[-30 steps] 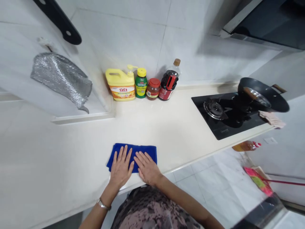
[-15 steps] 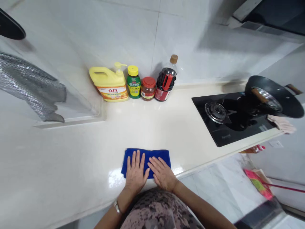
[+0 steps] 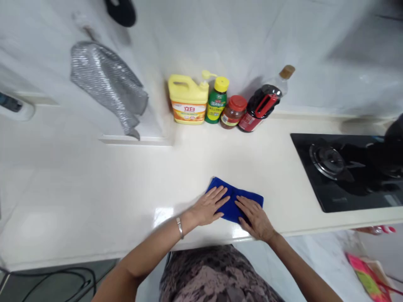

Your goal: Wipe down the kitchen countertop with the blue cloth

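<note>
A folded blue cloth [image 3: 232, 206] lies flat on the pale counter, near its front edge. My left hand [image 3: 210, 205] rests on the left part of the cloth, palm down, its fingers stretched out and pointing right. On the right part lies my right hand [image 3: 255, 216], also palm down with fingers extended toward the upper left. Both hands press from above; neither grips the cloth. A silver bracelet [image 3: 180, 227] circles my left wrist.
Against the wall stand a yellow detergent jug [image 3: 189, 98], a green bottle [image 3: 216, 100], a red-lidded jar [image 3: 233, 112] and a dark sauce bottle [image 3: 262, 102]. A gas stove [image 3: 346, 167] sits at right. A silvery mesh cloth [image 3: 108, 84] hangs at left. Black cables [image 3: 69, 270] lie below the counter.
My view has turned left, so the counter items appear farther right. The cloth has turned clockwise under my hands, and my left hand now points right instead of away from me.
</note>
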### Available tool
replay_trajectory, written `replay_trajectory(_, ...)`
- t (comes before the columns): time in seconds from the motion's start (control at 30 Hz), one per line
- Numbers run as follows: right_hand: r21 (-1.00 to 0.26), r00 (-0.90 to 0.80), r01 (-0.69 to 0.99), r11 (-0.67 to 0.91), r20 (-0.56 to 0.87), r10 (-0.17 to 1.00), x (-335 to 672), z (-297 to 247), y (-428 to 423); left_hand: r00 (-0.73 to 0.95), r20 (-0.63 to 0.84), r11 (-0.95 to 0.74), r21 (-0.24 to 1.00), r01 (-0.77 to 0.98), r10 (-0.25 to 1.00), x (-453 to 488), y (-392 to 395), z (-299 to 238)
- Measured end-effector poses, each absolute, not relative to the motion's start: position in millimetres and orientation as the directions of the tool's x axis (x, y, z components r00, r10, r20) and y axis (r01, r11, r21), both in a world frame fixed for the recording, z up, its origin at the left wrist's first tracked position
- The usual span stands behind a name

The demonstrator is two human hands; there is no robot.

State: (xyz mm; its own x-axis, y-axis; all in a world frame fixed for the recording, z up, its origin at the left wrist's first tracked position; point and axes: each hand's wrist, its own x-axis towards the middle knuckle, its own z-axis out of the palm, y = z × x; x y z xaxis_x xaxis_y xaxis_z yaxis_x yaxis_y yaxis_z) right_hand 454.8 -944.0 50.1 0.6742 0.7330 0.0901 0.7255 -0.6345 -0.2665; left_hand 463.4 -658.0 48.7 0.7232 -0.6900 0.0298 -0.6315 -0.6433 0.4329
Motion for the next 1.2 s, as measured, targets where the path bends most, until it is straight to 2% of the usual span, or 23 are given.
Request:
replay_trajectory(0.2,-0.127,0.665,0.746,-0.654,0.083,0.743,437.7,44.3,-899.0,0.795,0.096,-0.676,0.471,-0.567,-0.599,427.5,-619.9,42.7)
replay_trajectory(0.4,-0.036,0.588,0.809,-0.587,0.054,0.807,393.4,36.7,-818.4,0.858,0.149,-0.73,0.468,-0.499,-0.491,365.2,-538.9,44.2)
replay_trajectory(0.53,-0.018,0.508,0.861,-0.508,0.059,0.859,383.1,31.7,-770.9,0.9,0.19,-0.764,0.478,-0.434,-0.392,333.3,-494.7,42.1)
replay_trajectory(0.73,-0.059,0.393,0.919,-0.391,0.036,0.919,383.8,33.9,-711.1,0.916,0.224,-0.782,0.477,-0.402,-0.334,317.4,-439.8,37.7)
replay_trajectory(0.97,-0.186,0.387,0.904,-0.385,-0.025,0.922,383.3,40.2,-629.4,0.957,0.206,-0.847,0.454,-0.276,-0.202,309.5,-385.9,42.0)
replay_trajectory(1.2,-0.329,0.34,0.884,-0.331,-0.031,0.94,396.2,45.4,-612.8,0.974,0.195,-0.943,0.289,-0.166,-0.112,311.0,-394.1,41.4)
